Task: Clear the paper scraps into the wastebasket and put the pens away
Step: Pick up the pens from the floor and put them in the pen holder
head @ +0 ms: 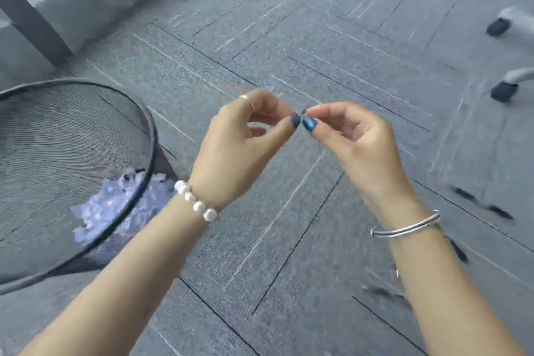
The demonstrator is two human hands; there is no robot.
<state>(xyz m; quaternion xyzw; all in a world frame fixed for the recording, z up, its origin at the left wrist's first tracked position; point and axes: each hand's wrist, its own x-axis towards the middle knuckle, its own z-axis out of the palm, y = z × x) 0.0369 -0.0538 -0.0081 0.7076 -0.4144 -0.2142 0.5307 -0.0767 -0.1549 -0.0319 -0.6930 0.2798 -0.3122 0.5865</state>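
Carpet tiles (332, 37), grey with thin pale and dark lines, fill most of the view. Above them the left hand (239, 139) and right hand (355, 139) meet at their fingertips, fingers curled and thumbs pressed toward the forefingers in a pinch; whether anything sits between them is too small and blurred to tell. A pearl bracelet (196, 202) circles the left wrist, a ring sits on a left finger, and a silver bangle (407, 228) circles the right wrist.

Left of the left forearm stands the black mesh wastebasket (72, 136), its round rim partly cut off by the frame edge. Pale paper scraps (104, 205) lie heaped at its bottom, seen both over the rim and through the mesh wall. Two dark chair casters (504, 91) on grey legs stand at the far right, well apart from the hands. Some small dark streaks (488, 206) lie on the carpet near the right forearm, too blurred to identify.
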